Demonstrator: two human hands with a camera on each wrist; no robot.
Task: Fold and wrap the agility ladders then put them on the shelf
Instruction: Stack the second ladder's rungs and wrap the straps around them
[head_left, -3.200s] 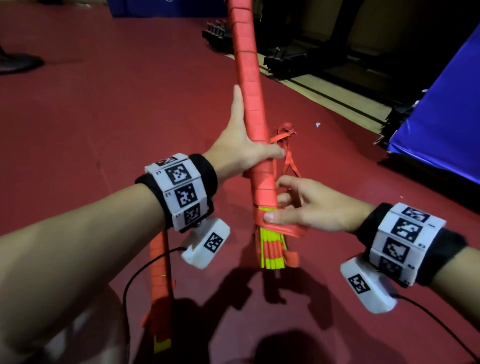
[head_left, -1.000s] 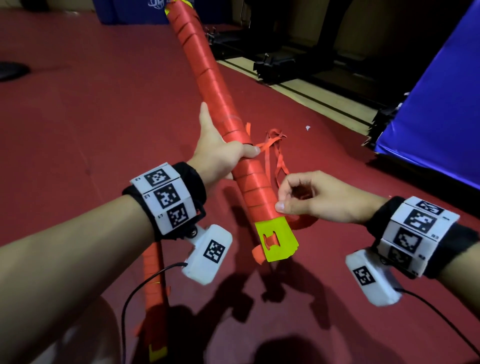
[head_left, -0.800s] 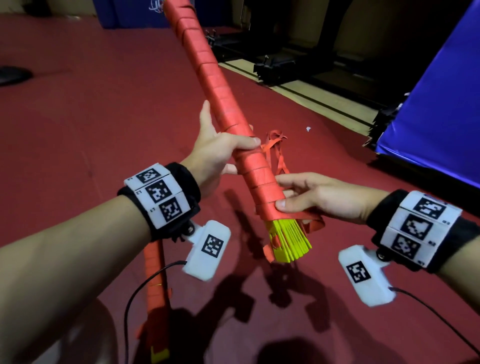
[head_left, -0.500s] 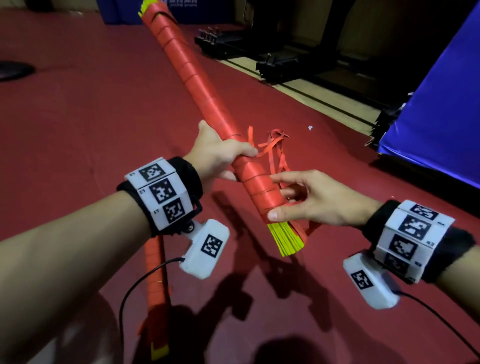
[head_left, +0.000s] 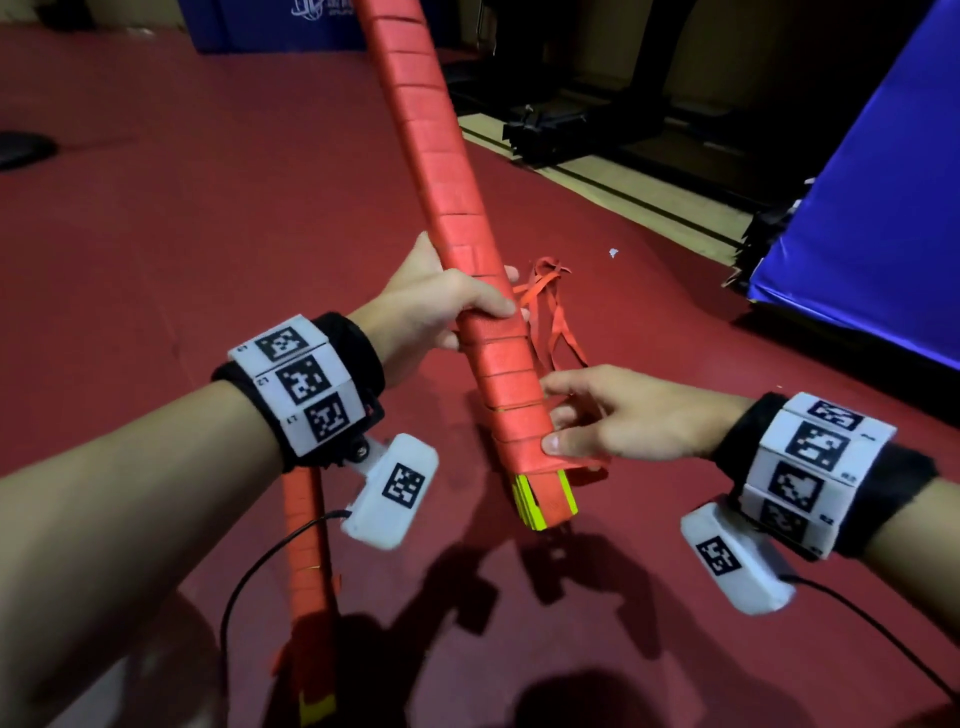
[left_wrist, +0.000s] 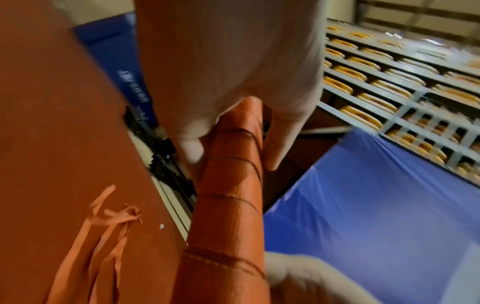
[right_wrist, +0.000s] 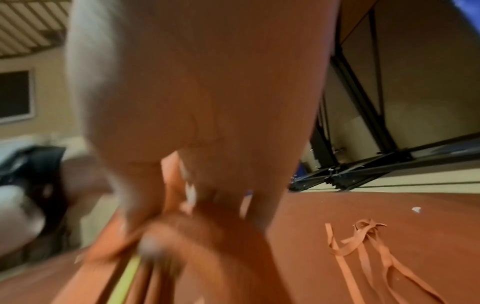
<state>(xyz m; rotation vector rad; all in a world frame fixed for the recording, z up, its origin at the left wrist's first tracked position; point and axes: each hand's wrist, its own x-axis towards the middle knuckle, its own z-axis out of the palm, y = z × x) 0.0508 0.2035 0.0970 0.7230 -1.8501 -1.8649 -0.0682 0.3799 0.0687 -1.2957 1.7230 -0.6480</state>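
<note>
- Left hand (head_left: 441, 306) grips the bundle (head_left: 457, 218) mid-frame, fingers wrapped around it
- Right hand (head_left: 618, 415) pinches the strap (head_left: 576, 460) against its lower end
- Bundle looks light and stiff; the strap is limp, so hold near the end

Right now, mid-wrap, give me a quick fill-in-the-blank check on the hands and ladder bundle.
1. The left hand grips the ladder bundle ____ the right hand.
2. The rung ends poking from the bundle's lower end are ____.
3. The loose strap lies on the ____ floor.

Missing: above; yellow; red
</note>
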